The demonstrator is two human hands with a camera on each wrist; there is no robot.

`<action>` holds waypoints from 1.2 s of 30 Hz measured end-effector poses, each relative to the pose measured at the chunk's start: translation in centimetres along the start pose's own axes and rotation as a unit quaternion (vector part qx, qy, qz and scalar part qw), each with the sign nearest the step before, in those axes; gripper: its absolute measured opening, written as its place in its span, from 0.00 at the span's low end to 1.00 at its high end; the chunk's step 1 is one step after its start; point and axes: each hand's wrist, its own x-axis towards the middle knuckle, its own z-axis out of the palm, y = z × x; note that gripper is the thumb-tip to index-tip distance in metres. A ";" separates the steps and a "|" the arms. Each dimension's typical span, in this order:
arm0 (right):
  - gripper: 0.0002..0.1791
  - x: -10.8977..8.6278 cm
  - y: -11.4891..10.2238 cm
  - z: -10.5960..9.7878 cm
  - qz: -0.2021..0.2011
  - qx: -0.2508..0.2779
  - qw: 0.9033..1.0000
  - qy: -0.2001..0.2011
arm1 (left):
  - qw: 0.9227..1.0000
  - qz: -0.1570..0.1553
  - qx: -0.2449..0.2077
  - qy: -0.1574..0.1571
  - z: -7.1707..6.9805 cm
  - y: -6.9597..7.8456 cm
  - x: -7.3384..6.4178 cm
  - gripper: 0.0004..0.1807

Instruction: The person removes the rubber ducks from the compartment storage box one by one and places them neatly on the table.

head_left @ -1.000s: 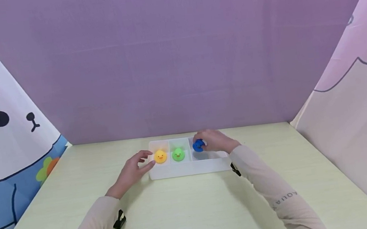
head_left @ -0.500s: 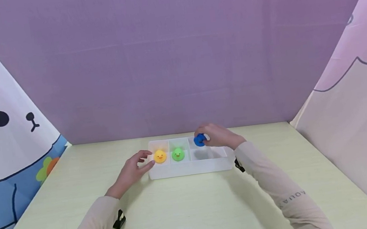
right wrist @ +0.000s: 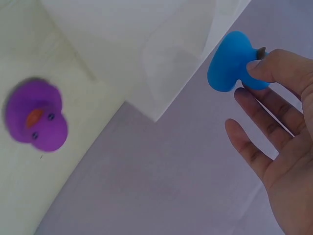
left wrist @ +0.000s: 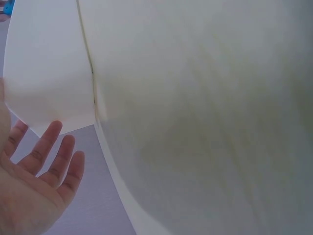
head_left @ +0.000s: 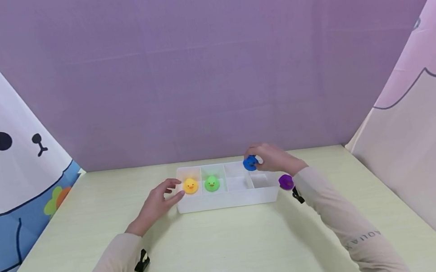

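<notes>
Blue duck (head_left: 250, 163) up off its base, at the far edge of the white tray (head_left: 226, 200), roughly in line with the divider between the tray's third and fourth compartments, counting from its left end; exact height above the rim I can't tell from here. Right hand (head_left: 273, 158) clamped on it, thumb and a fingertip pinching the narrower part, remaining fingers trailing loose. My judgement for handling it well: the pinch should stay light but steady, since the duck looks soft and smooth; lift it well over the tray's walls, and keep the trailing fingers high so they don't knock the rim. If lowered, best level and unhurried, released only once the base bears. Left hand (head_left: 158, 202) at the tray's left end, fingers apart, gripping nothing, thumb tip appearing to touch the end wall; a good spot to steady from, I'd say, without pushing. Inside the tray, yellow duck (head_left: 190, 186) in the leftmost compartment, green duck (head_left: 212, 183) in the next. Purple duck (head_left: 286, 182) on the table (head_left: 224, 253) just beside the tray's right end, apart from it; the right sleeve (head_left: 335, 212) passes close, worth watching. Beyond the tray, a purple cloth (head_left: 209, 64).
</notes>
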 end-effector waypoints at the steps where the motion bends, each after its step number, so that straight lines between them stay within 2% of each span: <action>1: 0.16 -0.2 0.2 -0.1 0.002 0.001 1.000 0.001 | 1.000 -0.001 0.000 0.000 0.0 0.0 0.0 0.23; 17: 0.16 -3.7 3.2 -1.2 0.029 -0.014 0.999 0.018 | 1.000 0.003 0.009 0.006 0.0 -0.2 0.0 0.23; 25: 0.15 -5.7 4.9 -1.3 0.039 -0.015 0.999 0.030 | 1.000 -0.008 0.004 0.002 0.0 -0.2 0.1 0.23; 29: 0.15 -6.7 5.7 -1.2 0.033 -0.019 0.999 0.038 | 1.000 -0.001 0.003 0.004 0.0 -0.1 0.1 0.23; 36: 0.14 -8.2 7.1 -0.8 0.047 -0.017 0.998 0.034 | 1.000 0.010 0.004 0.009 0.1 -0.1 0.1 0.23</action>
